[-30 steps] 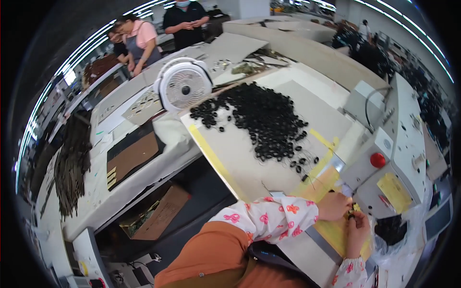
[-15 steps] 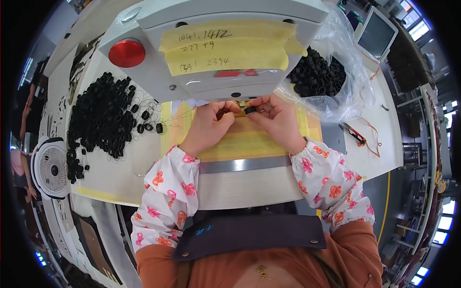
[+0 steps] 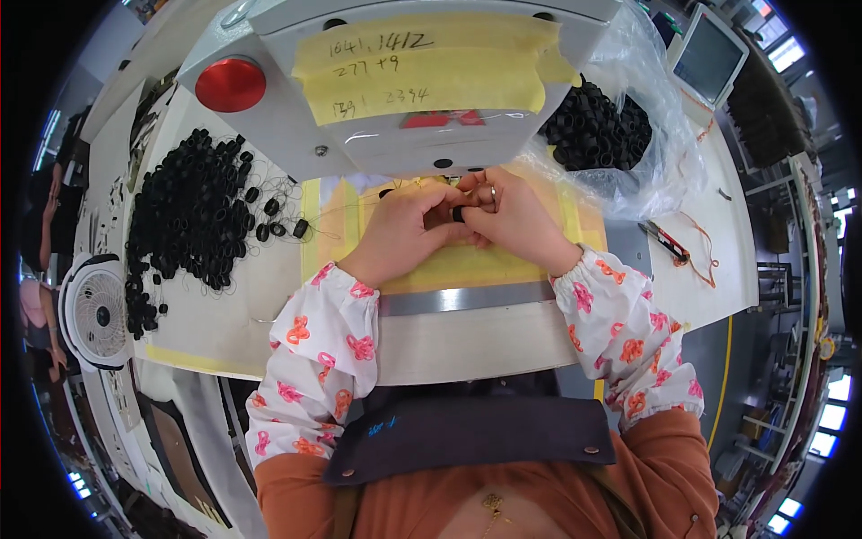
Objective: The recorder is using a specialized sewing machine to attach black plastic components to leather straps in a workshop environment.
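My two hands meet on the yellow-taped work plate [image 3: 449, 277], just below the head of a pale grey machine [image 3: 260, 144]. Between them is a small black loop [image 3: 459, 214], pinched in the fingers of my right hand [image 3: 516, 220], which wears a ring. My left hand [image 3: 409, 225] is closed against the same loop, its thumb and fingertips touching it; its inner fingers are partly hidden. Behind my left knuckles another small black piece [image 3: 386, 193] shows, with thin threads running left from there.
A big heap of black loops [image 3: 184, 216] with loose threads lies on the left. More black loops [image 3: 597, 126] fill a clear plastic bag [image 3: 642, 193] at right. A red-handled cutter [image 3: 664, 242] lies near an orange cord [image 3: 711, 260]. A white fan [image 3: 94, 314] stands far left.
My hands have come together, slightly nearer me. The black loop has moved from the machine's front toward my left fingers. A black piece now shows behind my left hand.
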The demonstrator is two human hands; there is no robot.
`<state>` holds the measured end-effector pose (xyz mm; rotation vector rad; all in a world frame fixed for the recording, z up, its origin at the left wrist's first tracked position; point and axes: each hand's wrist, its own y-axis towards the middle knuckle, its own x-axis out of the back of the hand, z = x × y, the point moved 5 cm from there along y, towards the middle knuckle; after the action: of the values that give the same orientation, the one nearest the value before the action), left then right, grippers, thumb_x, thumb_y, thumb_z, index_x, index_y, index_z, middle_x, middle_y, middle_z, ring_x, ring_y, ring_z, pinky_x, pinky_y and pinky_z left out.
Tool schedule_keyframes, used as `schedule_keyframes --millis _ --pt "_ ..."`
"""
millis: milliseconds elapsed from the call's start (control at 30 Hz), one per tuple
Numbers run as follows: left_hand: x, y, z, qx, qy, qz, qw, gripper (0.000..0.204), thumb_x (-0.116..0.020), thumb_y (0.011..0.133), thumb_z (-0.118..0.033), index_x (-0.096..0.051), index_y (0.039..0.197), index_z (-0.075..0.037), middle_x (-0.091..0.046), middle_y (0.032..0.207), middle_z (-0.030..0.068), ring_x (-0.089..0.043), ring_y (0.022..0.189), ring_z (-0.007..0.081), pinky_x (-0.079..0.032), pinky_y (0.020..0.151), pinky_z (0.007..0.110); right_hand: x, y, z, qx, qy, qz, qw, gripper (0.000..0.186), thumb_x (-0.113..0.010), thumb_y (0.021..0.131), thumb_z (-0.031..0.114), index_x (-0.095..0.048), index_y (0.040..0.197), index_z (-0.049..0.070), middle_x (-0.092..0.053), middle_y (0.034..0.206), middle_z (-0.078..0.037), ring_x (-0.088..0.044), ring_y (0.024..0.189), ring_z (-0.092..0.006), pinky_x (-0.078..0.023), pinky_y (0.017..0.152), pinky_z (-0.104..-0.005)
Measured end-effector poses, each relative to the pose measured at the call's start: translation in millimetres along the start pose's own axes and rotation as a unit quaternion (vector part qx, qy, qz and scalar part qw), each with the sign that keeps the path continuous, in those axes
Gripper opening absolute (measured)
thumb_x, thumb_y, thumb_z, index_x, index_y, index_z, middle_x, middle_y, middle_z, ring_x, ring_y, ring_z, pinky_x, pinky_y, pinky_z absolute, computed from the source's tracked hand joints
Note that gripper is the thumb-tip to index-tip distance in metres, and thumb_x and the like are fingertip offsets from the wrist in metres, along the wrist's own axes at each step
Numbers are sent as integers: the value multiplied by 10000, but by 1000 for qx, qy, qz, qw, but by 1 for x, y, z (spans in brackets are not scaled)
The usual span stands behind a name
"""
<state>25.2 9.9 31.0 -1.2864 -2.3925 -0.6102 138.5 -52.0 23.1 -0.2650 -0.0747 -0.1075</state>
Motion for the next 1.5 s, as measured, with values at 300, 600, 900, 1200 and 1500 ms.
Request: schedule_keyframes --millis 300,600,900,1200,1500 --pt "5 -4 13 99 -61 -69 991 187 -618 781 -156 -608 898 -11 -628 728 93 -572 628 140 -443 587 254 -8 -13 7 310 -215 -121 918 180 -576 734 -38 -501 890 11 -558 823 -81 -591 668 -167 -488 543 -268" --pt "2 1 17 157 -64 -24 985 181 -604 809 -187 -611 830 -7 -585 639 26 -456 561 66 -398 528 224 -7 -14 11 392 -244 -126 878 192 -619 708 -30 -503 856 8 -572 796 -110 -605 672 -236 -499 580 -296" --pt "2 0 21 111 42 -95 988 217 -643 771 -131 -631 936 9 -614 694 8 -524 613 42 -412 545 195 10 2 4 241 -182 -181 936 137 -651 675 -5 -569 784 -14 -584 712 -125 -591 645 -259 -478 566 -307" --pt "3 2 20 133 112 -127 977 221 -637 730 -247 -663 836 -55 -642 688 80 -609 593 212 -460 553 302 10 0 4 329 -234 -196 894 90 -647 678 -3 -578 736 -9 -576 720 -134 -571 662 -296 -463 577 -339" --pt "4 5 27 130 128 -172 968 202 -640 736 -262 -657 804 -72 -639 702 79 -598 626 249 -453 570 332 13 5 10 320 -253 -217 887 48 -621 681 -2 -581 707 -11 -565 668 -152 -557 630 -311 -450 562 -359"
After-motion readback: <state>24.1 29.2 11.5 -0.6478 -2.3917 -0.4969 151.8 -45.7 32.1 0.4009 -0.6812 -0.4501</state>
